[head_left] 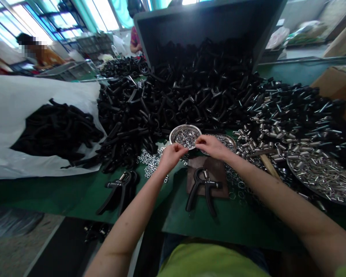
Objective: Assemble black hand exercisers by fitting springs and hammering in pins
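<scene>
While L hand [174, 153] & R hand [210, 146] are pinching, fingertips together, at the metal bowl [171, 135] (can't tell on what), 1 black hand grip [208, 193] is lying on the brown pad [193, 164], prob. for easy reach.

Left grip [173, 153] and right grip [210, 145]: anything between the pinched fingertips too small to tell; shallow metal dish [234, 144], partly hidden behind the right grip. Grey crate [146, 36], partly cut off at the top edge; white sack [31, 86], at the left edge; heap of metal pins [328, 177] and cardboard box [334, 82], at the right edge. Far left, person in orange [50, 57], blurred; far person in patterned top [135, 40], partly hidden by the crate.
</scene>
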`<act>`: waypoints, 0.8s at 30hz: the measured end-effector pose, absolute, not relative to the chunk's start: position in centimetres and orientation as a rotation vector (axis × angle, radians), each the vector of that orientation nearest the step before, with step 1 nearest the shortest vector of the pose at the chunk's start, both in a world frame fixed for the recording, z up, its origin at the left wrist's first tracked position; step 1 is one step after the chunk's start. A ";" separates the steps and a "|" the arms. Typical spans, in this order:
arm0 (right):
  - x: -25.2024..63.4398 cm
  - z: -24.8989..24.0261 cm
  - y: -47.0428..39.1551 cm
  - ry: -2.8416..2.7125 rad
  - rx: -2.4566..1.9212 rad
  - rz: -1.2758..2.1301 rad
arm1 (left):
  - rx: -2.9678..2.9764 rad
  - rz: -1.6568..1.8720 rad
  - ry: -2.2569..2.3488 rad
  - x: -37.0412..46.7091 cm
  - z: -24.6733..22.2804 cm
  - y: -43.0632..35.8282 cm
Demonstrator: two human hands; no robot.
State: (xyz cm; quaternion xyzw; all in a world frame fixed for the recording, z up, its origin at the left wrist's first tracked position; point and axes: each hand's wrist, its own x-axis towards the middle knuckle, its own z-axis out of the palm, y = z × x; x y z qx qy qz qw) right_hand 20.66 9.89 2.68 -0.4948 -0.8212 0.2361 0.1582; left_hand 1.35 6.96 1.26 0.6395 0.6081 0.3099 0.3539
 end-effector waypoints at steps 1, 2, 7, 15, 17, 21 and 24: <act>21.4 2.4 8.7 -2.337 -1.391 0.734 | 1.557 0.785 1.492 1.3 1.0 5.3; 22.1 2.0 7.6 -2.321 -1.370 0.794 | 1.482 0.747 1.434 1.3 0.7 3.8; 23.3 -0.1 4.1 -2.304 -1.359 0.883 | 1.286 0.620 1.241 2.3 -0.8 -1.8; 22.3 0.3 3.9 -2.458 -1.391 0.684 | 1.428 0.675 1.315 3.7 -1.1 -2.6; 22.3 0.6 3.8 -2.498 -1.396 0.652 | 1.554 0.656 1.359 3.9 -1.1 -2.6; 21.6 1.2 2.9 -2.611 -1.376 0.533 | 1.858 0.632 1.453 4.7 -1.0 -2.4; 20.6 1.7 2.3 -2.813 -1.305 0.312 | 2.050 0.588 1.469 5.3 -1.1 -2.2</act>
